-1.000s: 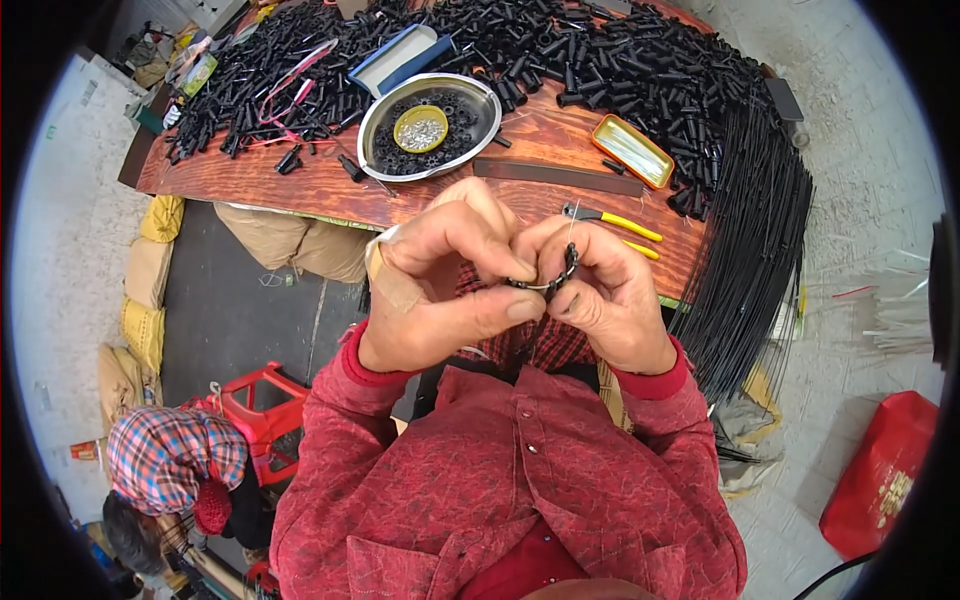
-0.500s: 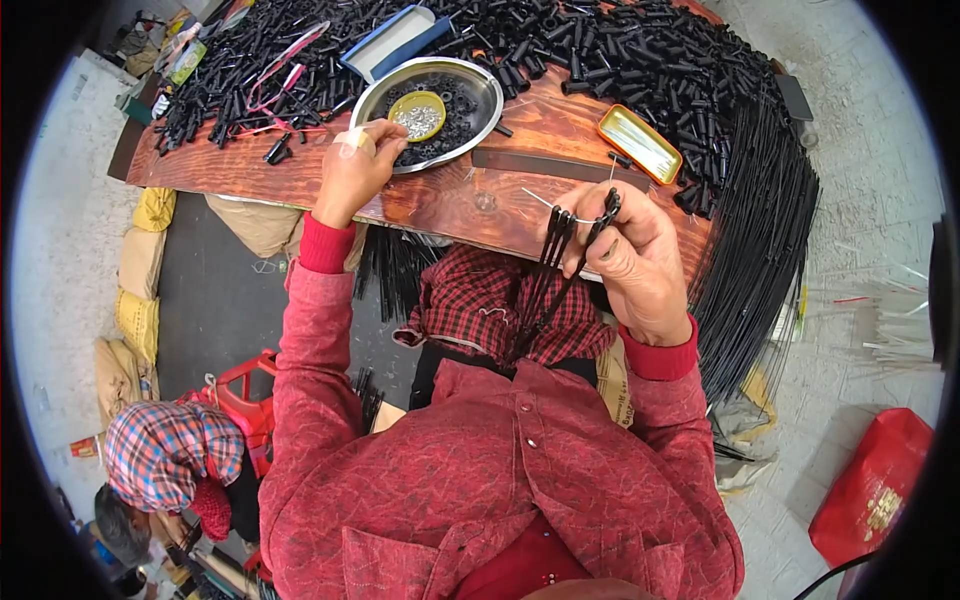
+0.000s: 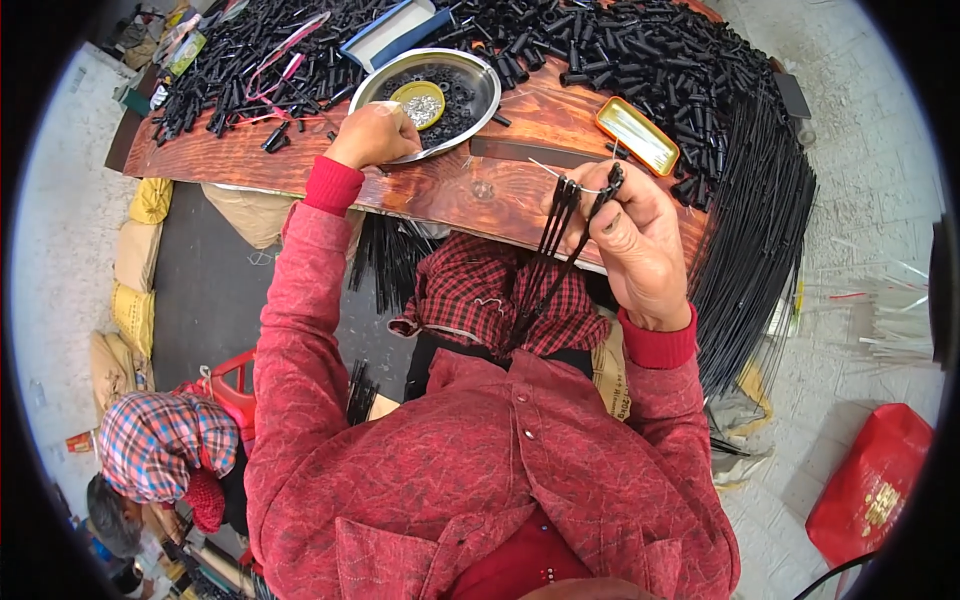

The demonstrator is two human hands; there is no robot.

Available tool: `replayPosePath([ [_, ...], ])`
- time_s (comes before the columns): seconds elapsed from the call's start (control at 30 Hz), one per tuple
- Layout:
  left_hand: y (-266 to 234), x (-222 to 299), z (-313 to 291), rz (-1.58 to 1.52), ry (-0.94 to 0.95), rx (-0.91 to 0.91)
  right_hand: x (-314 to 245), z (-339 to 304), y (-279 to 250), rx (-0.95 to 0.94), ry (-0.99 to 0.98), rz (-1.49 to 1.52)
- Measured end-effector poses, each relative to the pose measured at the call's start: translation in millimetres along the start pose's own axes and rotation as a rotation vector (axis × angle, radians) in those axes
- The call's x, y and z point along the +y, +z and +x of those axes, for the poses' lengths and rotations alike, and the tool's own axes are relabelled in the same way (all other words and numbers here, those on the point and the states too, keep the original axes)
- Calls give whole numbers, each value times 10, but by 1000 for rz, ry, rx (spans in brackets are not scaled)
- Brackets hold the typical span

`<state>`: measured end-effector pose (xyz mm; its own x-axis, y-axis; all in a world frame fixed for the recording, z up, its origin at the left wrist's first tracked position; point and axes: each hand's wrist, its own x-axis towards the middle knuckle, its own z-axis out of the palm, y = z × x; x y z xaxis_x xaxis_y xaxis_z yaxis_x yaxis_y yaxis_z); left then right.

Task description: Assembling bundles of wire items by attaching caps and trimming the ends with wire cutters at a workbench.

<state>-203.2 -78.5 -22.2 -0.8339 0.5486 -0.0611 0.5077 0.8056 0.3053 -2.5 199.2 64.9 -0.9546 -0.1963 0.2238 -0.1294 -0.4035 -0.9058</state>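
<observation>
My left hand [image 3: 378, 135] is at the near left rim of a round metal bowl [image 3: 493, 100], its fingers curled in; whatever they pinch is hidden. Inside the bowl lie small black rings [image 3: 458, 105] and a yellow dish [image 3: 405, 90] of small silver pieces [image 3: 423, 110]. Over the table's near edge, my right hand [image 3: 640, 230] is closed on several thin black rods [image 3: 553, 228] that hang toward my lap. A thin pale wire [image 3: 543, 167] runs through the upper ends of these rods, and its tip sticks out to the left.
Heaps of black tubular parts [image 3: 640, 50] cover the far side of the wooden table [image 3: 240, 160]. An open blue box [image 3: 395, 35] and a yellow-rimmed tin [image 3: 640, 135] stand among them. Long black rods [image 3: 750, 250] hang off the right end. Another person [image 3: 170, 445] sits at lower left.
My left hand has drawn back from beside the yellow dish to the bowl's near rim, turning knuckles up. My right hand has risen slightly, still holding the rods and wire.
</observation>
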Motion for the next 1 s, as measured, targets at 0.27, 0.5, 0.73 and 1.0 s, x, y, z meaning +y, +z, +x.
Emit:
replayPosePath([
  [0.27, 20, -86, 33, -144, 44, -119, -24, -59, 25, 28, 37, 14],
  [0.5, 58, -44, 167, 124, 129, -54, -17, 26, 47, 31, 30, 43],
  [0.73, 232, -250, 180, 239, 232, 262, -31, 13, 19, 26, 6, -30],
  [1.0, -330, 409, -132, -896, -41, 72, -51, -71, 10, 83, 32, -80],
])
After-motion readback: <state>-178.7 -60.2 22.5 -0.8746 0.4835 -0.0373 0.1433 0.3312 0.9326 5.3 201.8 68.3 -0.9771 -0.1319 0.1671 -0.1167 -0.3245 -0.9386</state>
